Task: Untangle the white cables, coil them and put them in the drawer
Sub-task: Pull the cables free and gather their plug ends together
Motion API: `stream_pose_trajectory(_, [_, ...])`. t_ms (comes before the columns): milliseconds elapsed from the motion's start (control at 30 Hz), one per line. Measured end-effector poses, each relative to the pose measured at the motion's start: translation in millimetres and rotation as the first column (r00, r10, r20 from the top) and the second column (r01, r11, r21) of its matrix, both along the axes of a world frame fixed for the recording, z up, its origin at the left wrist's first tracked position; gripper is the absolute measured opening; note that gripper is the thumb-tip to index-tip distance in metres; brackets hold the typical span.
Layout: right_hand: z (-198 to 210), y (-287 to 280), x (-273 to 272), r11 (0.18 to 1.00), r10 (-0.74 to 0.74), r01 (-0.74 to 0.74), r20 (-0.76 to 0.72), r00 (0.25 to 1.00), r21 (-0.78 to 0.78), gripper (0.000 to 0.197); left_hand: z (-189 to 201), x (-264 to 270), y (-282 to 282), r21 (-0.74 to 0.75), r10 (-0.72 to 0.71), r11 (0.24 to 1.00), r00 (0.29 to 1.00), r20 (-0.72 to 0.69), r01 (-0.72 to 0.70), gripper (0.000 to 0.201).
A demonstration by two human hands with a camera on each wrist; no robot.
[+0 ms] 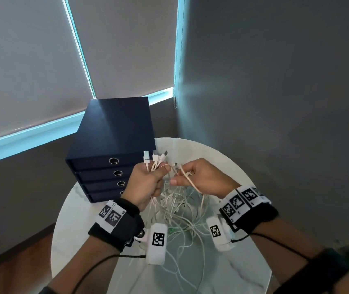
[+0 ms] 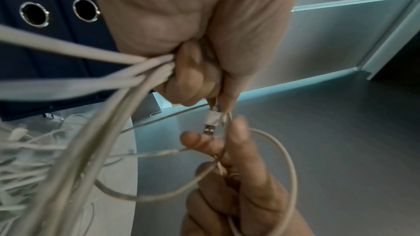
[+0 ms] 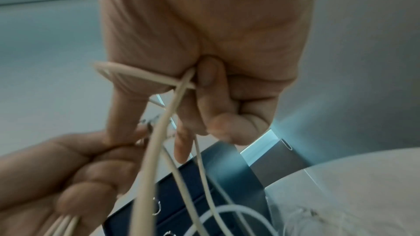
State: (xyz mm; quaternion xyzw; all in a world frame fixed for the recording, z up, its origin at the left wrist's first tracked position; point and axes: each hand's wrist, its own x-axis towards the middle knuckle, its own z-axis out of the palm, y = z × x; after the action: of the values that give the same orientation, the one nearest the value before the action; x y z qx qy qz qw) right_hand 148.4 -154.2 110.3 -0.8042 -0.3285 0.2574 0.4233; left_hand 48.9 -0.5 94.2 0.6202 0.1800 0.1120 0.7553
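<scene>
At the left of the head view stands the dark blue drawer unit, all its drawers shut, on the far left part of the round white tabletop; just right of it my left hand is fisted round a bundle of the white cables, their plug ends sticking up out of the top of the fist towards the upper middle of the frame, their long runs hanging straight down into the tangle lying on the tabletop between my wrists. Right of that, almost touching it, my right hand pinches one cream strand that slants down and to the right past its palm; so the strand I want to free lies between the two hands, its axis running from the plugs down into the pile, and the right hand is the nearer one to draw it clear (I judge a pull away to the right would do it).

The left wrist view shows what the head view hides: a USB plug dangling just below my fist, with the right hand's fingertips beside it and a loose loop round them. The right wrist view shows the strand crossing itself under my curled fingers; whether that crossing is a true knot I cannot tell.
</scene>
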Motion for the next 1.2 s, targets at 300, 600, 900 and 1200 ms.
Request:
stream_pose_trajectory(300, [-12,-3,9,0.901,-0.374,0.381,-0.072,0.925,0.208,0.028,-3,-6,12,0.078,0.007,0.997,1.000,-0.015,-0.006,0.030])
stream_pose_trajectory(600, [15,-2,-13,0.988,0.097,-0.069,-0.202,0.975,0.139,0.056,24,5,2,-0.053,0.076,0.996,0.968,0.237,-0.066,0.018])
stream_pose_trajectory(900, [87,-3,5,0.690,-0.148,0.301,-0.279,0.949,0.659,0.067,-42,4,-30,-0.065,-0.141,0.987,0.985,0.100,0.148,0.015])
stream_pose_trajectory(1200, [176,-86,49,0.034,-0.463,0.496,-0.426,0.777,0.868,0.052,-84,-13,8,-0.076,0.088,0.993,0.992,-0.093,-0.095,0.011])
